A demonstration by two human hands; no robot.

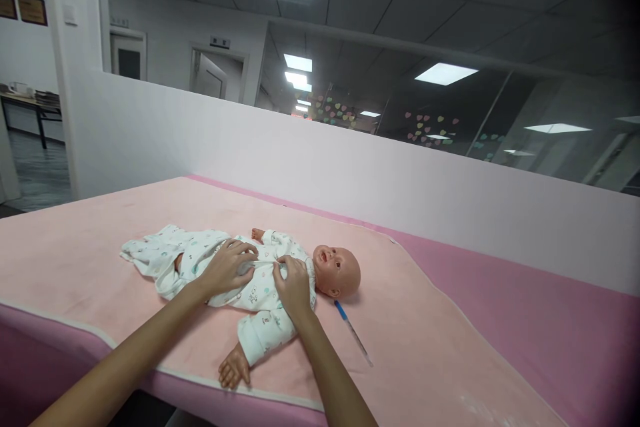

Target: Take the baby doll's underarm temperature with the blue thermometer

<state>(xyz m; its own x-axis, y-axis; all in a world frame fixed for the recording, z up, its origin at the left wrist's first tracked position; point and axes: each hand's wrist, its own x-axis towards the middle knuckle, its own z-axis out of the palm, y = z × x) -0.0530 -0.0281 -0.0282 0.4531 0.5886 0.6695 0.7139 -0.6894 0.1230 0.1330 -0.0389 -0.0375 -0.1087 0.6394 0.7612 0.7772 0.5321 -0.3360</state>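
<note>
A baby doll lies on its back, its head to the right. It wears a white long-sleeved shirt with small printed figures and matching trousers. My left hand is at the doll's waist, fingers bent and closed on the lower part of the shirt. On the chest, my right hand pinches the front of the same shirt. Between my hands the cloth is drawn into a ridge. My fingertips are partly hidden in the fabric.
Right of the doll's head lies a slim blue-capped stick, perhaps a pen or thermometer. A pink pad covers the table under the doll. Behind it stands a low white wall with glass above.
</note>
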